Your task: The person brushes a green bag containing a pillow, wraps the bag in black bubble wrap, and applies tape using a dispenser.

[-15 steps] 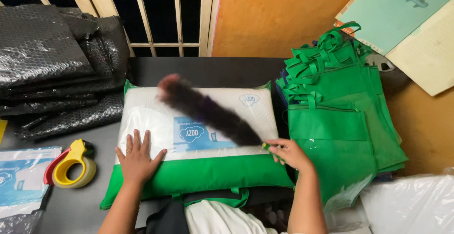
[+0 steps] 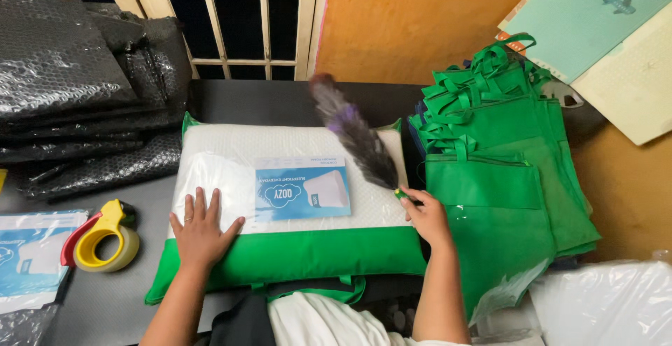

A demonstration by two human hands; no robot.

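On the pillow (image 2: 294,178), left hand (image 2: 201,228) flat, fingers spread; right hand (image 2: 425,214) grip closed round a feather duster (image 2: 353,132)

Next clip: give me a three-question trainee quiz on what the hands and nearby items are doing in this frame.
1. True or false: the left hand lies flat on the wrapped white pillow.
2. What does the right hand hold? A) tape dispenser B) dark feather duster C) green bag
3. Which side of the pillow is the stack of green tote bags on?

Key:
1. True.
2. B, the feather duster, blurred above the pillow's blue label card.
3. The person's right; the yellow tape dispenser sits on the left.
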